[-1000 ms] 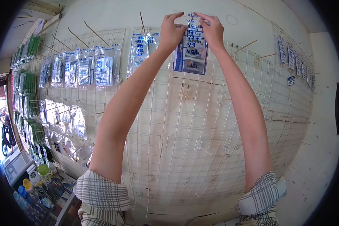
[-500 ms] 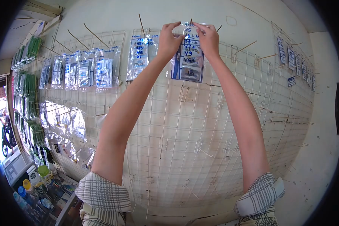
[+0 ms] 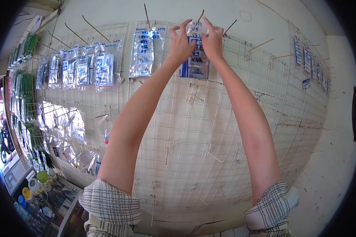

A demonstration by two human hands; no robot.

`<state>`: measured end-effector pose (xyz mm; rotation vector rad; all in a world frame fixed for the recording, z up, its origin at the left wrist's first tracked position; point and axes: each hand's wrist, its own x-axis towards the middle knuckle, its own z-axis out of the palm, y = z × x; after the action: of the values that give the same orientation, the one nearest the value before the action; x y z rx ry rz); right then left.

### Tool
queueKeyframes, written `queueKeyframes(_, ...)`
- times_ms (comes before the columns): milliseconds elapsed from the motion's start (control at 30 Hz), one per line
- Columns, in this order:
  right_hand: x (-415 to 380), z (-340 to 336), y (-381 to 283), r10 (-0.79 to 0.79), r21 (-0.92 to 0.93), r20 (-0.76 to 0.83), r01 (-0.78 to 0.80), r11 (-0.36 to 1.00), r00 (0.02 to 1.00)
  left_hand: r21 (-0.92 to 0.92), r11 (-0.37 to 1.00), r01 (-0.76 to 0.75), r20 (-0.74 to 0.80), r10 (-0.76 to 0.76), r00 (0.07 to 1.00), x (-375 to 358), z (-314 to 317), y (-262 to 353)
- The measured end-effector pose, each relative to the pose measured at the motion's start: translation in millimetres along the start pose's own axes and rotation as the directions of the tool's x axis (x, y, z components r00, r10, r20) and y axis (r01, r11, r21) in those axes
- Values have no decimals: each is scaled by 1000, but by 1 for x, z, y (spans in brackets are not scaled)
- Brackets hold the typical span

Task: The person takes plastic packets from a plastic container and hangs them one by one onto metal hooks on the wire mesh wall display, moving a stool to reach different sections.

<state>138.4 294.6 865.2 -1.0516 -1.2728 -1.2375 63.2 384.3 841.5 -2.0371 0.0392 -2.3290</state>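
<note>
A clear plastic bag with blue handwriting and dark-backed packets inside hangs high on the wire rack, at a metal hook. My left hand is at its left edge, the thumb across the front and the fingers bent upward near the top corner. Opposite it, my right hand has its thumb against the right edge, with the index finger stretched up beside the hook. Both hold the bag loosely, though part of each grip is hidden. Left of it hangs another labelled bag.
A wire grid with protruding hooks covers the wall. More bagged parts and green packets hang at left. Small bags hang on the right side. Bottles stand on a counter at lower left, near a doorway.
The fingers of both hands have spread further apart at the bag's top, and the right index finger has straightened upward. The view has shifted slightly, so the bags appear higher and further left.
</note>
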Motion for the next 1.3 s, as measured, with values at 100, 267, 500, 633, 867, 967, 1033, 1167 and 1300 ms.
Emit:
queueKeyframes(100, 9, 3, -3, 89, 134, -87, -77, 988, 992, -365, 916, 164, -103, -215, 971, 8, -7, 11)
queueKeyframes(267, 30, 6, 1, 429, 431, 47, -406, 806, 902, -518, 787, 335, -112, -451, 886, 38, -10, 2)
queueKeyframes(500, 38, 9, 3, 449, 412, 32, -421, 808, 893, -404, 839, 364, -105, -438, 893, 44, 0, -8)
queueKeyframes(633, 41, 14, -3, 342, 168, -161, -316, 934, 926, -303, 898, 320, -158, -379, 912, 44, 6, -2)
queueKeyframes(867, 32, 9, -5, 194, 197, -120, -168, 966, 974, -257, 925, 279, -91, -311, 946, 46, 17, -2)
queueKeyframes(967, 27, 6, 0, 58, 167, -179, -28, 986, 982, -272, 925, 265, -65, -293, 954, 45, 16, -2)
queueKeyframes(1033, 30, 4, 6, 26, 128, -169, -4, 992, 985, -331, 904, 270, -80, -312, 947, 43, 12, 2)
queueKeyframes(1167, 39, 9, 2, -33, -4, -130, 33, 999, 991, -302, 925, 232, -59, -261, 963, 45, 0, 2)
queueKeyframes(1300, 40, 20, -5, -65, 57, -148, 74, 996, 987, -276, 923, 266, -56, -292, 955, 53, -5, -8)
